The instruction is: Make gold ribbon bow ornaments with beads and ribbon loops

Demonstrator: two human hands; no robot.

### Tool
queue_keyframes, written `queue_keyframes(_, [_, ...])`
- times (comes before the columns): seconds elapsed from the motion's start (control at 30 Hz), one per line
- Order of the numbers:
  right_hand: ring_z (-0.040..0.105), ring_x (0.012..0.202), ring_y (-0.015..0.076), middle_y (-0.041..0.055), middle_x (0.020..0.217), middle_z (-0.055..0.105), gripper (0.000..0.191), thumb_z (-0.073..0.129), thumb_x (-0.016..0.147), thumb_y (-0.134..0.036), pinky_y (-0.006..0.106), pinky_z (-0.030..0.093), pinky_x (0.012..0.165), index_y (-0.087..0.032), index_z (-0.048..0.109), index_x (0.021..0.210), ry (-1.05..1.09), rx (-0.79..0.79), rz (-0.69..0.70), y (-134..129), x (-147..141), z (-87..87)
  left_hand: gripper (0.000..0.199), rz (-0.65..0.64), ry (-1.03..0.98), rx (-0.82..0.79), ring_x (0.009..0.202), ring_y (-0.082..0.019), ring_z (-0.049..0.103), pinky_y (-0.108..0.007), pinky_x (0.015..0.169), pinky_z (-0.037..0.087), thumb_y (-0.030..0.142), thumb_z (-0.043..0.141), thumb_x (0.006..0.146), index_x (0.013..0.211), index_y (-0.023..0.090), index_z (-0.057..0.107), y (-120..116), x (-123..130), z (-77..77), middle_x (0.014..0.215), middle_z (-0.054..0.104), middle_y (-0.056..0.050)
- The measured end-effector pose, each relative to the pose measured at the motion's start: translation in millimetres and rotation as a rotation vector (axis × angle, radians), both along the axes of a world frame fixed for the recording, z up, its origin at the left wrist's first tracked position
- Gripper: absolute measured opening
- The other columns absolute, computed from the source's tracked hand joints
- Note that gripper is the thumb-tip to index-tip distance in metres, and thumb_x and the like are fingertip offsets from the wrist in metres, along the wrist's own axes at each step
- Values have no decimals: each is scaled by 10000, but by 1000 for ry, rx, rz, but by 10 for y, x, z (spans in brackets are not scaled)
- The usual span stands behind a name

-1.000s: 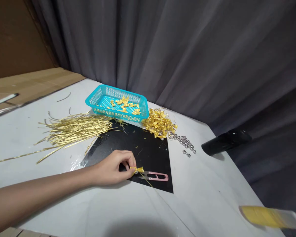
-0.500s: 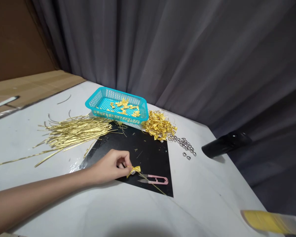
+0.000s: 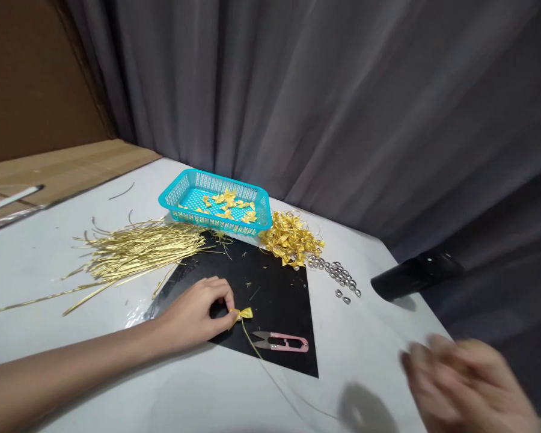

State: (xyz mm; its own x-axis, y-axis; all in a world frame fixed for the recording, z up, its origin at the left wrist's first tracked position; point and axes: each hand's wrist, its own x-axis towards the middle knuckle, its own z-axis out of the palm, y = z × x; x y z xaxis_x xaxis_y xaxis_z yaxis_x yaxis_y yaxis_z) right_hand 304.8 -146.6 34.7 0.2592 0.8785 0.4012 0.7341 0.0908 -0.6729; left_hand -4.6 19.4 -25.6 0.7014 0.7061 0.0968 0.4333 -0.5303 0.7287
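Note:
My left hand [image 3: 202, 313] pinches a small yellow ribbon bow [image 3: 244, 314] between thumb and forefinger, over the black mat [image 3: 279, 288]. From the bow a thin gold cord [image 3: 251, 341] trails toward the front of the table. Pink-handled thread snips [image 3: 283, 342] lie on the mat, blades toward the bow and just right of it. At the lower right, my right hand [image 3: 469, 382] is raised with curled fingers, smeared by motion. Whether it holds anything does not show.
A turquoise basket [image 3: 216, 224] holds several bows. Beside it are a pile of yellow bows [image 3: 291, 237] and silver beads [image 3: 340, 273]. Gold cords [image 3: 139, 249] lie left. A black cylinder [image 3: 415, 273] stands near the right edge; a grey curtain [image 3: 324, 108] hangs behind.
My right hand has come into view at the lower right, where a blurred yellow object showed before. The bow has turned in my left hand, and the cord now hangs in a curve.

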Motion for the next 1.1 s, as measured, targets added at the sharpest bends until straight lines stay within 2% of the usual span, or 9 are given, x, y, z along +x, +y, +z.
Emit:
queue_keyframes(0.03, [665, 598, 213, 52, 751, 671, 174, 607, 875, -431, 326, 571, 523, -264, 642, 841, 35, 33, -12, 160, -115, -2, 97, 5, 29, 21, 773, -188, 572, -298, 722, 427, 254, 554, 835, 770, 191, 589, 20, -13, 20, 795, 630, -19])
queue_keyframes(0.1, [681, 641, 221, 49, 737, 696, 198, 683, 818, -425, 306, 570, 556, -235, 663, 764, -23, -45, 92, 475, -292, -66, 141, 24, 76, 84, 790, -201, 579, -300, 703, 427, 315, 540, 861, 858, 189, 603, 94, -65, 72, 841, 632, -35])
queue_keyframes(0.2, [676, 654, 206, 68, 798, 717, 289, 537, 915, -435, 314, 559, 606, -197, 669, 816, -233, -130, 185, 824, -358, -260, 183, 100, 153, 219, 826, -233, 593, -314, 708, 431, 327, 499, 884, 881, 186, 615, 292, -215, 180, 873, 637, -66])
queue_keyframes(0.27, [660, 638, 193, 63, 783, 706, 316, 486, 943, -417, 309, 545, 600, -196, 655, 792, -296, -167, 229, 939, -311, -383, 193, 185, 222, 305, 834, -257, 604, -330, 713, 433, 306, 480, 883, 879, 180, 627, 447, -345, 259, 893, 642, -88])
queue_keyframes(0.37, [660, 691, 193, 52, 794, 687, 280, 466, 959, -361, 304, 539, 629, -209, 650, 813, -356, -207, 293, 997, -238, -480, 196, 314, 420, 394, 780, -278, 607, -326, 645, 403, 271, 482, 872, 860, 150, 636, 623, -513, 352, 878, 648, -117])
queue_keyframes(0.47, [659, 765, 218, 62, 840, 674, 255, 444, 967, -315, 336, 537, 670, -213, 657, 872, -427, -216, 335, 1026, -225, -504, 191, 316, 510, 399, 720, -254, 585, -307, 609, 362, 188, 467, 857, 785, 129, 633, 690, -598, 379, 810, 648, -115])
queue_keyframes(0.6, [658, 807, 240, 82, 904, 674, 279, 412, 976, -298, 380, 540, 712, -213, 673, 925, -491, -187, 357, 1075, -262, -550, 159, 315, 516, 370, 660, -205, 552, -277, 590, 334, 145, 503, 815, 709, 143, 621, 696, -630, 345, 724, 640, -69])
queue_keyframes(0.77, [659, 884, 242, 95, 976, 673, 265, 418, 975, -279, 405, 545, 803, -202, 670, 1004, -516, -147, 339, 1106, -328, -615, 204, 300, 486, 371, 606, -177, 535, -264, 574, 305, 160, 471, 852, 707, 164, 614, 708, -658, 313, 643, 630, -23])
queue_keyframes(1.1, [673, 823, 219, 73, 904, 689, 203, 467, 956, -278, 350, 562, 733, -211, 658, 933, -499, -75, 269, 1152, -442, -584, 189, 352, 369, 508, 692, -234, 605, -337, 664, 367, 276, 466, 884, 801, 205, 621, 768, -608, 354, 803, 699, -63])
